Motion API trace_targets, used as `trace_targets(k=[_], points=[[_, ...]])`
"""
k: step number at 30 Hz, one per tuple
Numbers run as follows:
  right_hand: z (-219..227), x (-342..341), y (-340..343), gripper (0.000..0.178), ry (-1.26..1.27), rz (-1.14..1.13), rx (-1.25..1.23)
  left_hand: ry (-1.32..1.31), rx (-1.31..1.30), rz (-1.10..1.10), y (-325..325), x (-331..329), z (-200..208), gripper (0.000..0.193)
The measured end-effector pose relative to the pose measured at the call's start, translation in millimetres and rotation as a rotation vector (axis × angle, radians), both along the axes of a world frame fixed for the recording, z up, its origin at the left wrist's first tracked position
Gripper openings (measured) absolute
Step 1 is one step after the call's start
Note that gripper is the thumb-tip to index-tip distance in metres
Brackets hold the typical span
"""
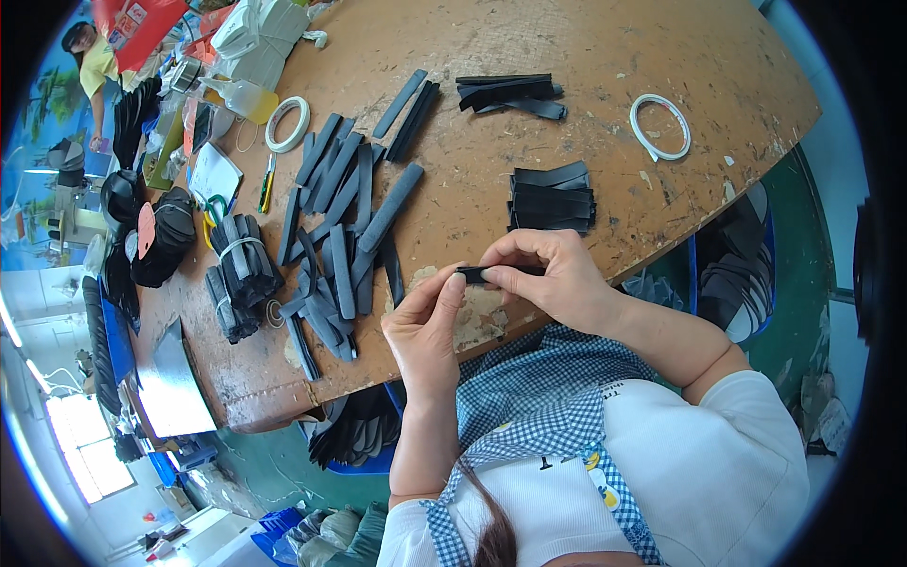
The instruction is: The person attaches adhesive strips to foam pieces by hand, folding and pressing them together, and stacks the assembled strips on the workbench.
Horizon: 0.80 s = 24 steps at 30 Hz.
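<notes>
Between my two hands, just above the table's near edge, is a short black strip (475, 274). My left hand (430, 317) pinches its left end between thumb and fingers. The thumb and forefinger of my right hand (553, 274) grip the same strip farther right, hiding part of it. Beyond my right hand lies a neat row of black strips (552, 200). A second small stack of black strips (508, 94) sits farther back. Left of my hands, many loose dark grey strips (345, 208) are spread in a heap.
Bundles of tied strips (244, 260) stand at the left, near a yellow cutter (267, 184). Tape rolls lie at the back left (287, 125) and right (659, 128). A bottle of yellow liquid (248, 100) stands behind. Blue bins (742, 274) sit below the table edge. Another person (97, 71) is far left.
</notes>
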State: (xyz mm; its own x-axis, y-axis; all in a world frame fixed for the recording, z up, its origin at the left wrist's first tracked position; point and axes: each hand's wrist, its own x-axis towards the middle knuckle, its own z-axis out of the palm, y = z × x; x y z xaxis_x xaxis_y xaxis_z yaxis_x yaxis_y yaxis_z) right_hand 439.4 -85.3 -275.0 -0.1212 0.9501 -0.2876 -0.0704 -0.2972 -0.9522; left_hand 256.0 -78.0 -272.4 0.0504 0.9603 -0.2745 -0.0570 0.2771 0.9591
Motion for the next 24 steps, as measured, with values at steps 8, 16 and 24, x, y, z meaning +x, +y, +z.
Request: trace_targets(k=[8,16,24], points=[[1,21,-3,0.008,-0.101,0.032,0.123,0.090,0.013,-0.129,2,23,4,0.019],[1,54,-12,0.012,-0.138,-0.066,0.047,0.066,0.045,-0.205,11,60,-9,0.015],[-4,81,-2,0.011,-0.256,-0.103,0.191,-0.033,0.016,-0.285,29,90,-9,0.016]])
